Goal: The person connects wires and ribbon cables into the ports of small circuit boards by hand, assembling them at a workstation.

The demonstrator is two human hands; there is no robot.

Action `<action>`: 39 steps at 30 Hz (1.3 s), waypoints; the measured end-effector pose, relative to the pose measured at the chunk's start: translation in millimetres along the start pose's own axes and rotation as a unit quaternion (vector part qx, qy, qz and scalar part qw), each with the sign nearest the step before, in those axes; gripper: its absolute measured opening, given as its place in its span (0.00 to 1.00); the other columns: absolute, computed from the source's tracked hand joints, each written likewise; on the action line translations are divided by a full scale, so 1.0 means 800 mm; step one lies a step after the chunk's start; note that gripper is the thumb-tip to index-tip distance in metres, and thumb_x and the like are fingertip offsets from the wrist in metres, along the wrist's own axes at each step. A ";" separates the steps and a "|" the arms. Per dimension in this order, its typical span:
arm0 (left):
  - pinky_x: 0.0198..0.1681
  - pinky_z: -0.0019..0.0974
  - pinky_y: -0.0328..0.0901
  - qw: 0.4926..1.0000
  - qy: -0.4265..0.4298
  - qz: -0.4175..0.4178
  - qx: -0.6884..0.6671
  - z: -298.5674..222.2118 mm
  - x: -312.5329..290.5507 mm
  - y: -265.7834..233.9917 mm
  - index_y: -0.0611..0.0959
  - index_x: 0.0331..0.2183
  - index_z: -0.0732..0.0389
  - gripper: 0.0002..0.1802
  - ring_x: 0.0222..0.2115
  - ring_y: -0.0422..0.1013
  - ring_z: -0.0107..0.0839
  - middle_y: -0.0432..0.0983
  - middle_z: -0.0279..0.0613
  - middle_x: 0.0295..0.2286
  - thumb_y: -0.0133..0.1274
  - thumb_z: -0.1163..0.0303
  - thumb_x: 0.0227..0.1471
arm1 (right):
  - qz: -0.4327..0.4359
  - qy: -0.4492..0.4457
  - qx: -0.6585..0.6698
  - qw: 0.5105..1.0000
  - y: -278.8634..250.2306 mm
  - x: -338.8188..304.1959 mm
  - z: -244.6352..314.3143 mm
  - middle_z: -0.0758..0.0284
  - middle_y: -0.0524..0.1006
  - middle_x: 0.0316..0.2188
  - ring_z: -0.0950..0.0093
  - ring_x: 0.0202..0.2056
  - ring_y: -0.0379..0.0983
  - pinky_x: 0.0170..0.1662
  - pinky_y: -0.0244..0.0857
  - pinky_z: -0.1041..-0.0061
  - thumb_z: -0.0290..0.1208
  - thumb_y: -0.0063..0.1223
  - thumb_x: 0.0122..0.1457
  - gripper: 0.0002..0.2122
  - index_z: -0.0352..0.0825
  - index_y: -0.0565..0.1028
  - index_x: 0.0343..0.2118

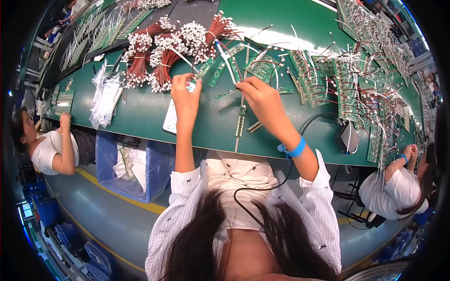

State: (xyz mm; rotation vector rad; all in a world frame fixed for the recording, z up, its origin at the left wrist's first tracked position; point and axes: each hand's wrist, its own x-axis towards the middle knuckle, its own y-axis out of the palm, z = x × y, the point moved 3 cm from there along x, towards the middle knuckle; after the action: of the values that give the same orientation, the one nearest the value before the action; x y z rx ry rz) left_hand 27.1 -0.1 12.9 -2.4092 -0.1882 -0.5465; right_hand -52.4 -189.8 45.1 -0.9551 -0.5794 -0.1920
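Observation:
My left hand (pixel 186 97) is raised over the near part of the green bench, its thumb and fingers pinched at the lower end of a small green circuit board (pixel 205 68). A dark thin wire loops up from there. Slightly to the right, my right hand (pixel 262 97) pinches the end of a thin wire, and its fingertips partly hide what they hold. Just beyond them a white strip (pixel 228 58) slants away across the boards. Narrow green circuit boards (pixel 217 74) lie between and beyond my hands. A white phone-like slab (pixel 170 117) lies beside my left wrist.
Bundles of brown-red wires (pixel 137 70) with white connectors sit at the back left, near clear plastic bags (pixel 106 96). Wired boards (pixel 349 86) crowd the right, by a grey block (pixel 347 136). A cord runs from my blue wrist strap (pixel 295 147). Co-workers sit on both sides.

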 end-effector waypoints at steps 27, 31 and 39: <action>0.44 0.38 0.57 0.982 0.145 0.074 0.091 -0.035 -0.027 0.034 0.77 0.36 0.62 0.15 0.39 0.65 0.41 0.71 0.41 0.34 0.54 0.76 0.41 | 0.030 -0.093 -0.043 0.994 -0.004 -0.024 -0.008 0.63 0.72 0.36 0.66 0.38 0.69 0.41 0.64 0.69 0.25 0.54 0.45 0.15 0.38 0.73 0.39; 0.44 0.40 0.56 0.976 0.153 0.083 0.130 -0.035 -0.025 0.033 0.77 0.36 0.62 0.16 0.38 0.64 0.40 0.70 0.41 0.33 0.56 0.76 0.39 | 0.116 0.081 -0.076 0.987 -0.054 -0.042 -0.037 0.63 0.71 0.34 0.64 0.37 0.69 0.36 0.65 0.68 0.25 0.54 0.45 0.11 0.35 0.71 0.34; 0.40 0.41 0.58 0.994 0.061 0.089 0.033 -0.042 -0.028 0.048 0.77 0.35 0.63 0.16 0.35 0.64 0.40 0.68 0.43 0.30 0.58 0.74 0.39 | 0.062 0.120 -0.106 0.985 -0.063 -0.056 -0.086 0.61 0.71 0.34 0.60 0.37 0.68 0.38 0.63 0.67 0.23 0.53 0.46 0.14 0.32 0.70 0.38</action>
State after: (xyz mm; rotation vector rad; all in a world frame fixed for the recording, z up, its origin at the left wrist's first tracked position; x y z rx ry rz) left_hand 6.0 -51.4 5.0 -2.2921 0.0601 -0.5923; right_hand -83.6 -279.1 25.9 -1.1518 -0.2790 -0.2580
